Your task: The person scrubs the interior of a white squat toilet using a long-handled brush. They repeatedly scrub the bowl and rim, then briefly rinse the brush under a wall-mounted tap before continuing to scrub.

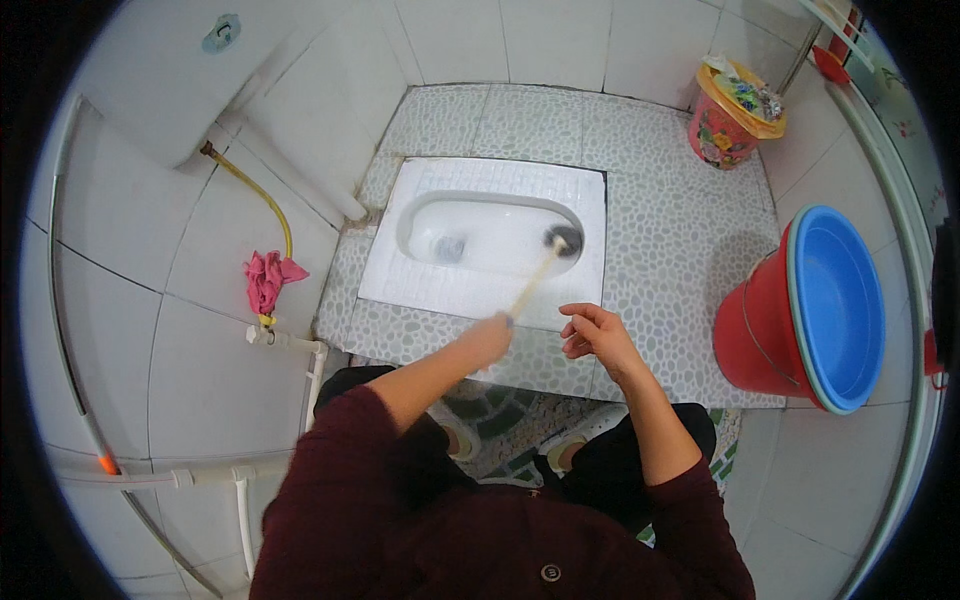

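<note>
My left hand [486, 341] is closed around the pale handle of a toilet brush [534, 286], slightly blurred. The brush's dark head [564, 241] lies at the right end of the basin of a white ceramic squat toilet [480, 291]. At the basin's left end is the drain opening [450, 247]. Over the front right edge of the toilet, my right hand [596, 337] holds nothing, its fingers apart and loosely bent.
A red bucket [754, 330] with a blue basin [838, 307] in its top stands at right. A lined waste bin [724, 135] is at the back right. At left are a cistern [172, 67], a yellow hose [259, 187], a pink cloth [264, 281] and white pipes [289, 341].
</note>
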Demonstrator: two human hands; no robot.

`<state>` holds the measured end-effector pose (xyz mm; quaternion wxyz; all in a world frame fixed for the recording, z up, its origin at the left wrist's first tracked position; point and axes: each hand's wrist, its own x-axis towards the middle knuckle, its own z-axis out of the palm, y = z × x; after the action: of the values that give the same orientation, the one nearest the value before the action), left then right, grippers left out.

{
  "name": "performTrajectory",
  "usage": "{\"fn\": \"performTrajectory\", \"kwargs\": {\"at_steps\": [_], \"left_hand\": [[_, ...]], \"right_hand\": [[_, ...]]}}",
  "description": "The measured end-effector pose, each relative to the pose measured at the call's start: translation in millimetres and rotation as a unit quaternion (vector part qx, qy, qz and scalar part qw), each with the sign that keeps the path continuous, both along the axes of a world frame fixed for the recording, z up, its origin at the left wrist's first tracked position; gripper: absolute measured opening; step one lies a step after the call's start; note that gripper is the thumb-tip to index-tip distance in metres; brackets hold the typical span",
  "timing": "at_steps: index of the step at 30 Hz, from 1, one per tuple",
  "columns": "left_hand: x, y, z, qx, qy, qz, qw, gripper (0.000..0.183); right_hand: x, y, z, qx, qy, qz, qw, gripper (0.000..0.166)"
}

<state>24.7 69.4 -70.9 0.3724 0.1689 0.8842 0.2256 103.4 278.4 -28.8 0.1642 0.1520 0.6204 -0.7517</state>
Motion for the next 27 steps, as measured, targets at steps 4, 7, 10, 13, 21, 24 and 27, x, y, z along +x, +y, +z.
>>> {"fn": "performTrajectory", "kwargs": {"at_steps": [4,7,10,13,21,24,27], "left_hand": [[-2.6,-36.2,63.7,-0.049,-0.079,-0.015,0.996,0.039],[-37.0,-45.8,79.7,-0.129,-0.022,-0.113,0.985,0.038],[-53.9,-2.8,28.3,-0.064,0.048,-0.126,0.989,0.035],[-36.9,18.7,36.1,-0.059,0.001,-0.013,0.998,0.033],[-28.6,-41.3,75.1,-0.144,0.016,-0.128,0.981,0.031],[-49.0,-6.4,27.0,-0.067,0.039,-0.13,0.988,0.03],[-34.8,27.4,22.1,-0.074,-0.005,0.009,0.997,0.03]], "right_hand": [[6.2,5.7,-6.3,-0.001,-0.001,-0.003,1.0,0.028],[6.2,-2.0,-5.4,-0.009,0.012,0.009,1.0,0.028],[3.1,-6.4,-2.6,-0.019,0.025,0.016,0.999,0.028],[1.8,-5.6,-5.5,-0.012,0.022,0.007,1.0,0.028],[5.8,-4.3,-7.8,0.009,0.003,0.004,1.0,0.029],[0.1,-11.4,-8.9,-0.007,0.013,0.022,1.0,0.03],[-0.9,-8.3,-12.5,-0.003,0.011,0.008,1.0,0.03]]}}
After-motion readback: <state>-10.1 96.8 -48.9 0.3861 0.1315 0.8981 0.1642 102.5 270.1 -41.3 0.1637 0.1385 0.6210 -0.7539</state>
